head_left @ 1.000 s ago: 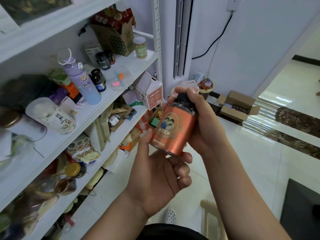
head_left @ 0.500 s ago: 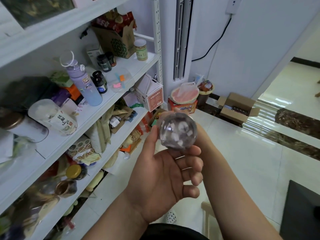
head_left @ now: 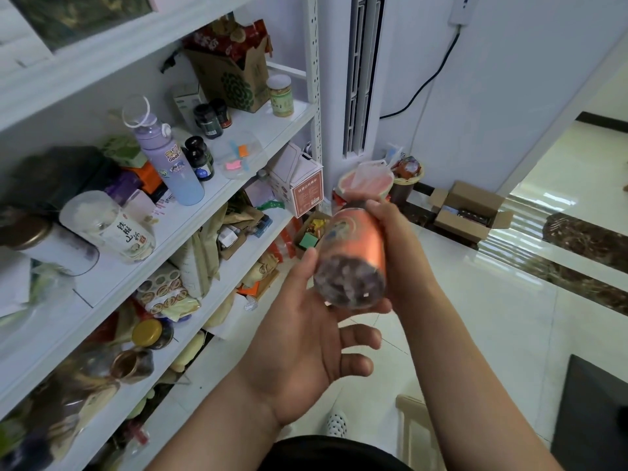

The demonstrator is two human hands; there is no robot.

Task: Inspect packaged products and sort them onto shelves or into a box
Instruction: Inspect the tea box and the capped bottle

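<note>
An orange-labelled jar (head_left: 356,243) with a dark cap is tilted, its clear bottom turned toward me. My right hand (head_left: 396,246) grips it around the side, fingers near the cap. Below it, my left hand (head_left: 306,338) is palm-up, thumb against the jar's lower left edge, its fingers spread under the base. White shelves (head_left: 234,180) full of packaged goods stand to the left. An open cardboard box (head_left: 470,212) sits on the floor by the far wall.
The shelves hold a purple water bottle (head_left: 170,161), dark small jars (head_left: 200,161), a lying white canister (head_left: 108,226) and a brown carton (head_left: 234,76). A white-and-red box (head_left: 302,185) and a bin (head_left: 406,178) stand beyond the jar. A dark mat (head_left: 594,419) lies at lower right.
The jar was upright with its label facing me, then tipped bottom-first toward me. Now it leans back, showing both side and bottom. My left hand has dropped slightly and opened.
</note>
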